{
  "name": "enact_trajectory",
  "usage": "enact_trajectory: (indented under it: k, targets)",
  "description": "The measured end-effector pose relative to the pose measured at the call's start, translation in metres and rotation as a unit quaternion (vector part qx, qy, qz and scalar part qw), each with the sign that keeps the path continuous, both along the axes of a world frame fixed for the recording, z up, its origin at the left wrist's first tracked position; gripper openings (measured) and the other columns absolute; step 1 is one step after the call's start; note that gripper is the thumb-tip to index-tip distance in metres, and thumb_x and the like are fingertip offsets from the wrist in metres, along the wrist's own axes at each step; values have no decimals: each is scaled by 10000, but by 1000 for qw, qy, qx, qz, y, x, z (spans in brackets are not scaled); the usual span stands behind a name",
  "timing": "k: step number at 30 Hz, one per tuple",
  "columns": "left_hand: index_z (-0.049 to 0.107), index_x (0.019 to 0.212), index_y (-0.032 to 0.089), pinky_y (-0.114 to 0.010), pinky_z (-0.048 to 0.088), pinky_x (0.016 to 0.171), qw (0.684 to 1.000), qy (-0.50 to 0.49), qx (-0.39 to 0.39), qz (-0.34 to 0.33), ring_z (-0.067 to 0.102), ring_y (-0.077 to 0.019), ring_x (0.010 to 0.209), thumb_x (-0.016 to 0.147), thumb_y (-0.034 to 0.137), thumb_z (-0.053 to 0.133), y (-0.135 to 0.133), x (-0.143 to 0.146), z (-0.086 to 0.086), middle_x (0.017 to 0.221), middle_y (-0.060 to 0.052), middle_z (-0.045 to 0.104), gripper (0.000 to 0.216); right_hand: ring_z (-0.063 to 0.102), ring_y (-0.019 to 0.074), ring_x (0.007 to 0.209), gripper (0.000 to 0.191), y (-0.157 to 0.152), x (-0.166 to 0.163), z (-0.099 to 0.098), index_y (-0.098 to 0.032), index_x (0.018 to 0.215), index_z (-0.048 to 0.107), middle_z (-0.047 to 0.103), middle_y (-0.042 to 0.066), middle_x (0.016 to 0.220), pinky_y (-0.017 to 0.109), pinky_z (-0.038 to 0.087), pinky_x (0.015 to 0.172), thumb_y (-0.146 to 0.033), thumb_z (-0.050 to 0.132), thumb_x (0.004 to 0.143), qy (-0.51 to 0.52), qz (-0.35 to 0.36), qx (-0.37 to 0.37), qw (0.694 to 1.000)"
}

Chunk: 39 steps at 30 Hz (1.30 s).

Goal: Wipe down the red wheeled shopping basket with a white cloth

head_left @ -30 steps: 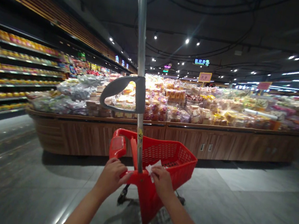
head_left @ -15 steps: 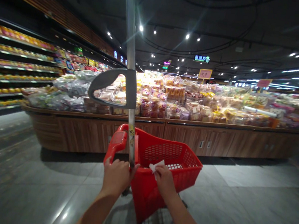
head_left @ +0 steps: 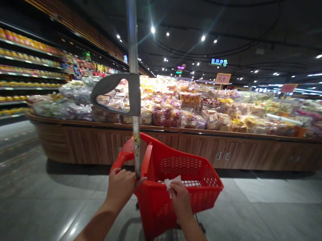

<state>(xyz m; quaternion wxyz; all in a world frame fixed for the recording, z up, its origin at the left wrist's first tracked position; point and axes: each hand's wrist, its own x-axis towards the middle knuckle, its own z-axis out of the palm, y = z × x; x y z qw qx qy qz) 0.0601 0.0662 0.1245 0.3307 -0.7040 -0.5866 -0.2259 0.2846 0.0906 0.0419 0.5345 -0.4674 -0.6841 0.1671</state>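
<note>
A red plastic shopping basket (head_left: 194, 180) on a wheeled cart stands right in front of me, empty inside. A grey metal pole (head_left: 131, 49) with a grey loop handle (head_left: 114, 90) rises from its near rim. My left hand (head_left: 121, 186) is closed around the red rim at the foot of the pole. My right hand (head_left: 179, 196) rests on the near rim and pinches a small white paper slip (head_left: 172, 182).
A long wooden display island (head_left: 234, 150) piled with bagged bread and pastries (head_left: 198, 109) runs across ahead. Wall shelves of packaged goods (head_left: 9, 73) line the left. Yellow and pink price signs (head_left: 222, 78) stand above the island. Grey tiled floor (head_left: 269, 221) spreads to both sides.
The basket has swung rightwards and the pole has drifted left in view. My left hand has closed tighter on the rim at the pole; my right hand keeps the slip.
</note>
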Motion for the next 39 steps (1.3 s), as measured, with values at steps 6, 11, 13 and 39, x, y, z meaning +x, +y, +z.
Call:
enact_trajectory:
  k: [6,11,13,39]
  targets:
    - [602,600,198,-398,301,786,1000,-9,0,-6,541,-196,656,812,509,475,3,-2,-2,563,-19,606,397,608,218,880,235,6,23,-12,-146,847,694,661,110,926,349,465,852,-114,474,767,-18,-77,-23,997]
    - [592,606,204,-403,300,794,1000,-10,-10,-16,545,-199,661,827,445,480,6,-8,-5,575,-11,604,345,608,195,892,233,0,-15,0,-169,863,683,664,85,944,308,467,836,-109,476,773,-1,25,3,1000]
    - [592,616,206,-403,298,805,1000,-9,-12,-20,548,-198,668,832,418,477,8,-12,-6,587,-8,609,324,606,196,893,230,1,-9,-3,-167,857,678,665,87,941,309,460,840,-109,469,778,-9,16,-5,1000]
    - [582,623,219,-368,305,781,997,-4,26,-68,511,-174,663,818,380,502,-5,-28,-17,595,7,598,265,565,112,713,163,86,-87,62,-178,746,699,644,22,793,198,436,676,-87,564,746,-256,355,144,887]
